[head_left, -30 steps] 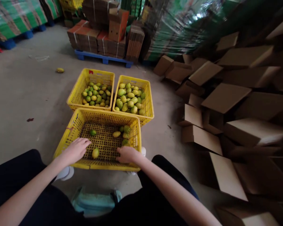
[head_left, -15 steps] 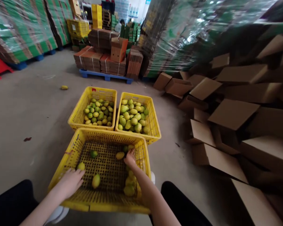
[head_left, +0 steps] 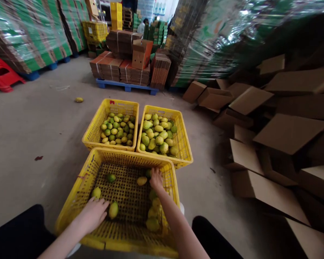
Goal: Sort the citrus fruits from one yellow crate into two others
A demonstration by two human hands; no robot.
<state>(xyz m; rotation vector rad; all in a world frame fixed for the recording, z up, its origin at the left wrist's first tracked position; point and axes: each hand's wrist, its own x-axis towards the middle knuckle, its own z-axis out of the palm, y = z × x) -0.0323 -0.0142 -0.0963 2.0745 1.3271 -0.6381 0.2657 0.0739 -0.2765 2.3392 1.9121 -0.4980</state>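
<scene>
My left hand (head_left: pixel 94 214) is low inside the front yellow crate (head_left: pixel 116 245), palm down and open with fingers loosely spread. Its fingertips lie between a green-yellow lemon (head_left: pixel 96 192) and another lemon (head_left: pixel 113 210), and it holds nothing I can see. Toward the crate's far right corner, my right hand (head_left: pixel 156 178) curls its fingers down over a lemon, mostly hidden beneath them. Beside those fingers are a green lemon (head_left: pixel 148 173) and a yellow lemon (head_left: pixel 142 181). Several more lemons (head_left: pixel 152 224) line the right wall, partly behind my forearm. A dark green lemon (head_left: pixel 111 177) sits farther back.
Two yellow crates of lemons, left (head_left: pixel 88 138) and right (head_left: pixel 187 151), stand just beyond the front one. Open cardboard boxes (head_left: pixel 288 131) pile up on the right. A blue pallet (head_left: pixel 126 87) bears flattened cartons. One lemon (head_left: pixel 79 99) and a red stool (head_left: pixel 4 73) are on the floor.
My left hand has moved right, closer to the near lemon. The right hand has closed over the yellow lemon in the far corner, which showed earlier. The whole view has shifted slightly.
</scene>
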